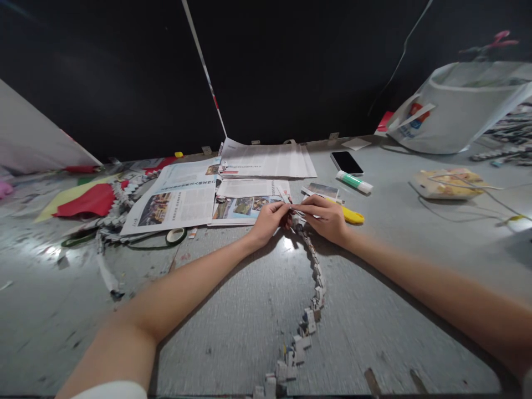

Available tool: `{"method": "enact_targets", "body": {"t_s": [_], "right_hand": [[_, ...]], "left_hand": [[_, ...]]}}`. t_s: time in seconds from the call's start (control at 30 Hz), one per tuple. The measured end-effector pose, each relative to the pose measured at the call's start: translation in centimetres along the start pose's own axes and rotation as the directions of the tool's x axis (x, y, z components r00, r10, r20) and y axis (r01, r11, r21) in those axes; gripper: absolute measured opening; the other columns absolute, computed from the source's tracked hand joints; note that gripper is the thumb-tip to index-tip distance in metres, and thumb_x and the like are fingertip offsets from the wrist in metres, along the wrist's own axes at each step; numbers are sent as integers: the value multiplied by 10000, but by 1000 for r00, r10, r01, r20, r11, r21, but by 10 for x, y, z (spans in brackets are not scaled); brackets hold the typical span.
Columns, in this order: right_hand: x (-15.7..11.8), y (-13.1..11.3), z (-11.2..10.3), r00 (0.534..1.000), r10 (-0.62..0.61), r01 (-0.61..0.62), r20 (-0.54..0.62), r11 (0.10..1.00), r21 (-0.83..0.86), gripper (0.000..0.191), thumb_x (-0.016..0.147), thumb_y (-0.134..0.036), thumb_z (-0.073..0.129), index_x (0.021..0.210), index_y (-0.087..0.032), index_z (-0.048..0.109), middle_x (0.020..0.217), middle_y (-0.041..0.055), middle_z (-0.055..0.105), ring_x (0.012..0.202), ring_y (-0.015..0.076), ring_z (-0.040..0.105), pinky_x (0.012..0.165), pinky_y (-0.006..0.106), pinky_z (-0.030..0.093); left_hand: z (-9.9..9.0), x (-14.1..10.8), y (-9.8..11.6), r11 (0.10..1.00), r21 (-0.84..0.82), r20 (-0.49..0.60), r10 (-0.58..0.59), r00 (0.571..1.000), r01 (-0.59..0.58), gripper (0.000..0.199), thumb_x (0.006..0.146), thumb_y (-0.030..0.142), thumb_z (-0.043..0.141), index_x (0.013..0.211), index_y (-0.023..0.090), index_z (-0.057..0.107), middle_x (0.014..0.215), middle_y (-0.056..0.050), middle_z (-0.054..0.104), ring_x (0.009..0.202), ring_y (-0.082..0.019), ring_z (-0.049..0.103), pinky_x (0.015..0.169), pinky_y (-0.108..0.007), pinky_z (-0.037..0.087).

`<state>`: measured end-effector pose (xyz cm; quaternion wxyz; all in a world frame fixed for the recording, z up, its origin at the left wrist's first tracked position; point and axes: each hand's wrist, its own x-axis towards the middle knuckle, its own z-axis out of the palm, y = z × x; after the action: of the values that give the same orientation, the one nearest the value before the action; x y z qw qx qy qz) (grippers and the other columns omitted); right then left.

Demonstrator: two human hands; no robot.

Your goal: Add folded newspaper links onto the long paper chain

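Over the grey table, my left hand [268, 223] and my right hand [323, 218] meet, fingers pinched together. Between them is a narrow strip of newspaper [284, 195], its pale tip sticking up past the left fingertips. A chain of folded newspaper [316, 271] starts just below the fingers and curves down the table to the front edge. Whether its upper end is also held is hidden by the hands. Right beside my right hand lies a yellow tool [352, 215], partly covered by the fingers. Small cut pieces of printed paper [323, 191] lie just beyond that hand.
Newspaper sheets [178, 188] and a newspaper stack [266, 158] lie behind the hands. A phone [347, 163], glue stick [354, 182] and tissue pack [451, 184] are to the right. A white bag [461, 111] stands back right. Tape [175, 236] and red paper [89, 202] lie left.
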<state>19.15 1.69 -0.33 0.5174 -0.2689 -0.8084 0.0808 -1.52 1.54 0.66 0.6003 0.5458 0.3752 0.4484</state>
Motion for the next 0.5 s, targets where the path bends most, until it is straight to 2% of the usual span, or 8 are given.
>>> {"method": "enact_targets", "body": {"t_s": [0.13,0.27,0.4,0.5], "right_hand": [[0,0,0,1000,-31,31,6,999,38,253,1074,-245,691,1225,-339,870,993,48,775,862,192,749,780,352,658],[1,-1,0,999,35,-35,0,998,51,177,1068,-288,717,1128,-322,880,973,47,787,846,198,756,779,369,653],[6,-4,-2,996,48,-56,74,992,111,179,1079,-301,698,1105,-290,875,964,61,799,840,203,759,770,372,642],[8,-6,-3,994,85,-93,69,989,115,170,1067,-326,715,1069,-290,882,927,59,796,808,205,746,747,377,629]], "left_hand": [[0,2,-3,999,37,-44,28,999,-26,502,904,622,773,706,186,626,623,-3,616,555,-125,572,580,-268,474],[-1,3,-3,997,32,-84,67,994,-65,489,858,631,815,766,165,698,654,-18,656,582,-128,592,601,-271,485],[-2,3,-3,998,-6,-114,68,991,-69,523,807,664,849,819,154,735,720,-40,705,636,-140,637,650,-281,522],[-2,3,-5,996,4,-150,88,985,-89,514,816,663,846,831,160,740,713,-24,686,627,-129,607,636,-273,501]]}}
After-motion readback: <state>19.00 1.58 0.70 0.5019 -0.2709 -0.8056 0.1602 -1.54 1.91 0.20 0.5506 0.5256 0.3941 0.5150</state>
